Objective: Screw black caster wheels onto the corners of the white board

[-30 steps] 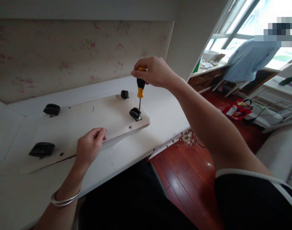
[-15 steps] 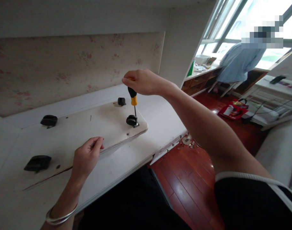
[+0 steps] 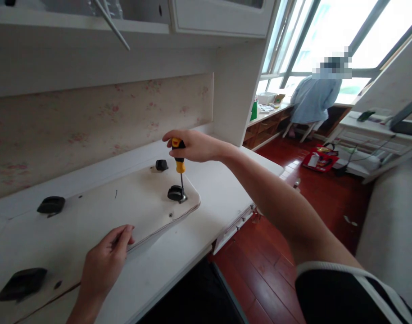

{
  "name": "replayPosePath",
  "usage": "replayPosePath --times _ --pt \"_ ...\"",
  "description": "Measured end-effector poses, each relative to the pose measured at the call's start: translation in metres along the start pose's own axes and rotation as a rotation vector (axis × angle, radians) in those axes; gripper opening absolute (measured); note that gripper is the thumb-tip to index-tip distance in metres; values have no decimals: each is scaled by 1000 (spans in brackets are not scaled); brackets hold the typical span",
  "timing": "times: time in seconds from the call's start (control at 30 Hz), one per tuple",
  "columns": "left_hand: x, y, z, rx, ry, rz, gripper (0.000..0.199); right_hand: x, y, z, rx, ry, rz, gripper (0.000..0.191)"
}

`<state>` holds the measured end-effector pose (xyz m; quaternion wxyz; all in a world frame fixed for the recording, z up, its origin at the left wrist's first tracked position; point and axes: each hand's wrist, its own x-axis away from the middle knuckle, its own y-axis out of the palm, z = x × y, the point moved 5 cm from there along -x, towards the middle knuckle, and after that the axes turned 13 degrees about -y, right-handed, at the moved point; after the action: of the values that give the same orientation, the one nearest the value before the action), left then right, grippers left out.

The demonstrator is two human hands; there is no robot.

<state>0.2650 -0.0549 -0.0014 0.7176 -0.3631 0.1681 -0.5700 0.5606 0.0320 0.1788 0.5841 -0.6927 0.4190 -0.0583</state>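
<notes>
My right hand [image 3: 188, 146] grips a yellow and black screwdriver [image 3: 180, 166] that points straight down. Its tip meets the metal plate beside a black caster [image 3: 175, 193] at the rounded corner of a white board [image 3: 124, 207]. Three more casters stand on the board: a small one [image 3: 161, 165] behind, one [image 3: 51, 205] at the back left and one [image 3: 22, 284] at the front left. Near the board's front edge, my left hand [image 3: 107, 256] is closed, thumb against the fingers; what it may hold is hidden.
The board lies on a white desk [image 3: 222, 189] below a shelf unit [image 3: 124, 58]. A person in light blue [image 3: 315, 96] sits by the window at the far right. A red bag [image 3: 320, 157] rests on the floor near a white side table [image 3: 368, 130].
The view has tilted up, so the desk and board sit lower and the shelf shows. My right hand's fingers have loosened around the screwdriver handle, which is now more visible.
</notes>
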Motion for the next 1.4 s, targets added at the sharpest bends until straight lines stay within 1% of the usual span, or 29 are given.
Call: replayPosePath --times 0.07,0.13,0.17,0.2,0.3,0.33,0.37,0.43,0.5,0.53,0.63,0.67,0.7,0.77,0.83,0.87,0.97,1.03,1.1,1.17,1.23,1.27,1.3,1.33,1.37,1.4 --pt "0 0 1 -38 -8 -2 43 4 -2 6 100 34 65 34" --pt "0 -1 2 -70 -7 1 42 7 -3 12 203 88 126 39" --pt "1 -1 3 -82 -6 6 42 9 -2 15 200 101 136 41" --pt "1 -1 4 -92 -6 12 42 10 -1 17 153 95 131 41" --pt "0 -1 5 -107 -9 22 42 12 4 18 -87 18 68 40" --pt "0 -1 5 -112 -13 21 42 13 4 18 -113 6 55 39" --pt "-1 -1 5 -116 -20 17 43 13 3 19 -86 11 56 35" --pt "-2 0 4 -120 -38 14 44 13 -1 20 60 52 94 25" --pt "-4 -1 4 -131 -45 20 45 12 -3 19 149 65 124 30" --pt "-4 -1 4 -139 -45 25 46 11 -2 18 115 47 111 32" --pt "-5 -1 4 -165 -51 24 46 10 4 14 -128 -54 -2 34" --pt "-5 -1 3 -162 -53 29 46 10 4 14 -157 -67 -18 35" --pt "-6 -1 3 -160 -54 30 46 11 4 15 -133 -59 -11 34" --pt "-6 -1 3 -165 -52 32 45 10 0 17 27 3 48 30" --pt "-6 -1 3 -179 -56 26 44 8 -3 18 187 64 94 38" --pt "-6 -1 3 -187 -59 21 45 7 -3 18 229 78 96 43" --pt "-6 -1 3 -191 -57 14 45 6 0 20 240 116 46 54" --pt "-6 -2 4 -183 -59 27 45 9 -1 23 230 160 29 51" --pt "-6 -2 3 -166 -65 39 46 12 -5 26 172 193 23 38" --pt "-7 -1 1 -159 -67 37 46 15 -4 25 -31 169 -40 29" --pt "-8 0 0 -165 -60 20 45 17 -2 19 -276 112 -156 35" --pt "-9 0 -1 -168 -56 18 44 17 -2 16 -335 91 -198 39" --pt "-9 0 -1 -169 -51 18 44 16 -3 15 -321 91 -211 38" --pt "-9 0 -1 -170 -46 22 43 14 -6 16 -242 108 -194 32" --pt "-9 0 -2 -172 -43 29 43 12 -9 17 -123 138 -162 28" --pt "-9 -1 -2 -177 -40 36 42 10 -12 19 7 165 -128 30"
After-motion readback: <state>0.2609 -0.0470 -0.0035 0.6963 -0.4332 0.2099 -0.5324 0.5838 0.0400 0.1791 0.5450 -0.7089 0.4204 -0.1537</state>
